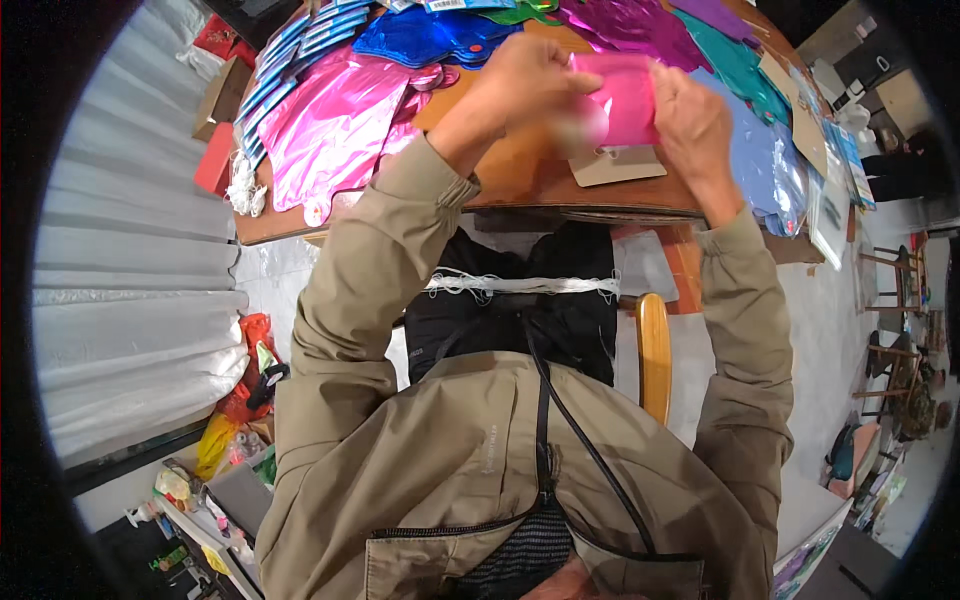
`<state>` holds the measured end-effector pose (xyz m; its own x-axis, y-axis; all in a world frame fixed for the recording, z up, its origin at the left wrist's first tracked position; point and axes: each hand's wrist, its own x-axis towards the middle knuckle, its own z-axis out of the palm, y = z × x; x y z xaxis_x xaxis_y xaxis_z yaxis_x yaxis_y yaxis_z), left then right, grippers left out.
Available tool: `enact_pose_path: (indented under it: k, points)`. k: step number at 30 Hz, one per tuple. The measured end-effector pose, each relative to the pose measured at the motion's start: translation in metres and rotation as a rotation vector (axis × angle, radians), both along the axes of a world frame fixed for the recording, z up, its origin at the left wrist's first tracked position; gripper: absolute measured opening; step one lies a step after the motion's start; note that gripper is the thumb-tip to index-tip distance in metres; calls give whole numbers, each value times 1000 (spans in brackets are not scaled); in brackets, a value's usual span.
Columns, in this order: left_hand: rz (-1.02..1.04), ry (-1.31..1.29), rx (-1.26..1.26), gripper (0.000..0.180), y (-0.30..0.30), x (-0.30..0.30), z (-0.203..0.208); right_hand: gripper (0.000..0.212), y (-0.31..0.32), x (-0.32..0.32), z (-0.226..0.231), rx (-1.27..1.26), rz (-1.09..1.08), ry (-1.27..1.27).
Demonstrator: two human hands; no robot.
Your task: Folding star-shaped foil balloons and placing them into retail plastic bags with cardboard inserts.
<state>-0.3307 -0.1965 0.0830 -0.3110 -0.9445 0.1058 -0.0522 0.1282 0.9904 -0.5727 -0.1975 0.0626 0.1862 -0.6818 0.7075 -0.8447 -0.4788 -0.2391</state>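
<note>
Over the table's near edge, I hold a shiny pink foil balloon [628, 98], flat and folded. My left hand [530, 85] pinches its left side, with the fingertips partly smeared by motion. My right hand [693, 122] is closed on its right edge, thumb at the top. Just under the foil lies a tan cardboard card [622, 170], partly covered by it. A pile of flat pink foil balloons [325, 130] is spread left of my left hand. Flat light blue foil pieces [765, 160] are right of my right hand.
Blue foil [435, 38], magenta foil [640, 30] and teal foil [735, 65] lie along the back of the wooden table [500, 180]. Blue-and-white packets [290, 60] stack at the left. White strings [520, 286] cross my lap. A wooden chair arm [654, 355] stands at my right.
</note>
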Motion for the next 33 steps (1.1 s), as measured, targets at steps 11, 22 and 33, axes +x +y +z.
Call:
enact_pose_path:
  k: [11,22,33]
  points:
    - [179,-682,-126,36,10,3,-25,41,-3,20,-46,159,-41,191]
    - [-184,-620,-805,47,3,7,-62,33,-13,17,-44,199,-23,280]
    - [-215,-718,-955,45,0,8,-67,27,-19,-14,-8,360,26,104]
